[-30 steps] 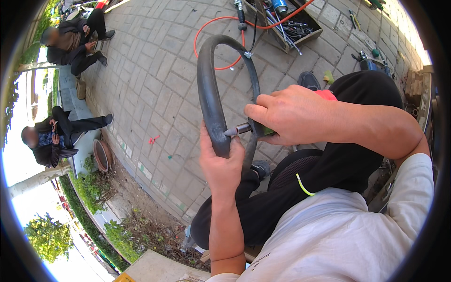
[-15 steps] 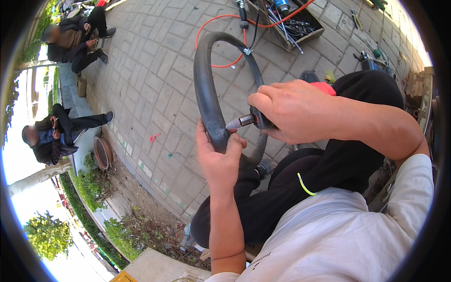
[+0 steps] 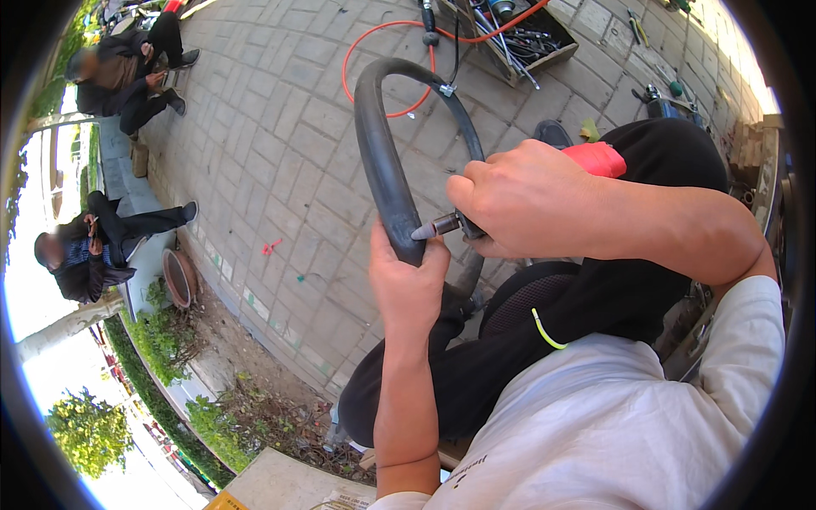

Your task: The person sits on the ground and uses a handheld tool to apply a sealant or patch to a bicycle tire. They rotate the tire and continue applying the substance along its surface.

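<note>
A black rubber inner tube [image 3: 380, 161], inflated into a loop, stands up in front of me. My left hand [image 3: 408, 285] is wrapped round its near lower part, thumb on the right side. In my right hand [image 3: 527, 200] is a die grinder [image 3: 445, 223] with a grey cone-shaped stone and a red rear end. The stone's tip touches the tube, or nearly so, just above my left thumb. My right palm and fingers hide most of the tool's body. At the tube's far side a metal air clip [image 3: 447, 89] sits where the valve would be, with a thin black hose leading up from it.
An orange air hose [image 3: 346, 64] curls on the paving beyond the tube. Behind it stands a wooden toolbox [image 3: 544, 59] full of tools. Pliers [image 3: 636, 27] lie farther right. Two people sit at the far left, near a clay pot [image 3: 178, 277]. My black-trousered knees flank the work.
The stone has shifted slightly on the tube, and my left fingers have closed round it more tightly. The whole view has drifted a little, moving the background leftward and up.
</note>
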